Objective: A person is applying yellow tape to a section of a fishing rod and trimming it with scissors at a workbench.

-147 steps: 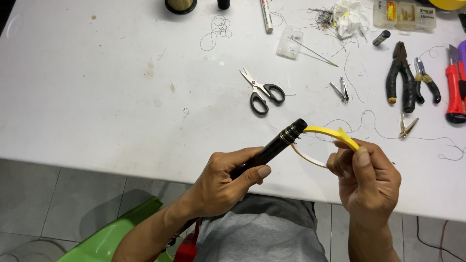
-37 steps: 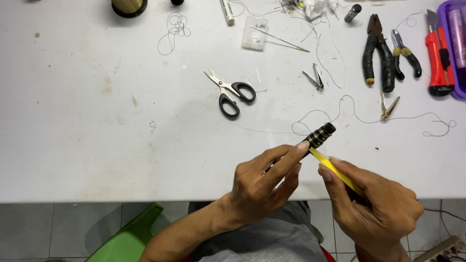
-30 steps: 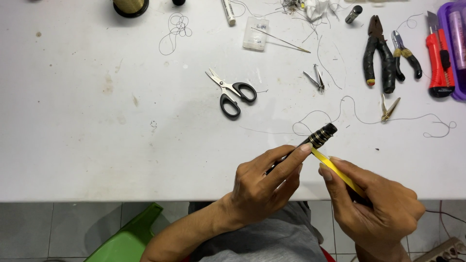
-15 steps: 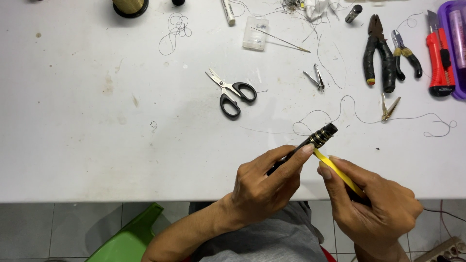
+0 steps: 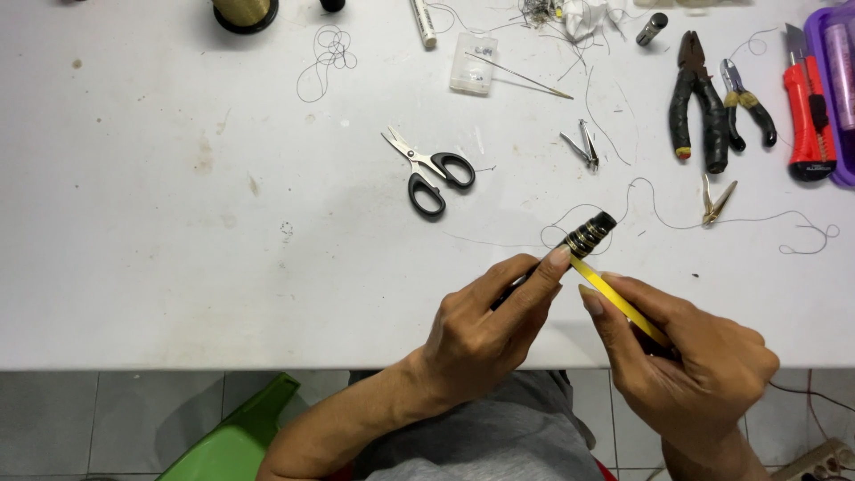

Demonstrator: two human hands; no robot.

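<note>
Between your two hands sits one black cylindrical handle [image 5: 583,240] with gold bands round its tip, and one yellow strip [image 5: 619,301] runs out from it, slanting down into your right palm. Your left hand [image 5: 481,334] has its fingers [image 5: 534,285] curled shut round the black handle, the forefinger laid along it so that only the banded end shows past the fingertip. Your right hand [image 5: 699,365] is closed on the yellow strip, thumb tip [image 5: 592,301] pressed just beside it and the strip passing under the folded fingers. Both hands hover over the near edge of the white table [image 5: 178,223].

Just beyond the banded tip, one thin thread [image 5: 659,209] loops across the table away to the right. Past your left fingertips lies one pair of black-handled scissors [image 5: 432,167], well apart from the hand. Further out from your right fingers you have one small metal nipper [image 5: 583,147], one brass-coloured clip [image 5: 715,200], two pliers, a big black-handled pair [image 5: 695,116] and a smaller pair [image 5: 746,102] just beside it, and one red utility knife [image 5: 806,116] against a purple tray [image 5: 833,53]. At the far edge stand one clear little box [image 5: 472,76], one long needle [image 5: 525,78] and one spool of gold thread [image 5: 242,13]. A loose coil of thread [image 5: 325,58] lies near the spool.
</note>
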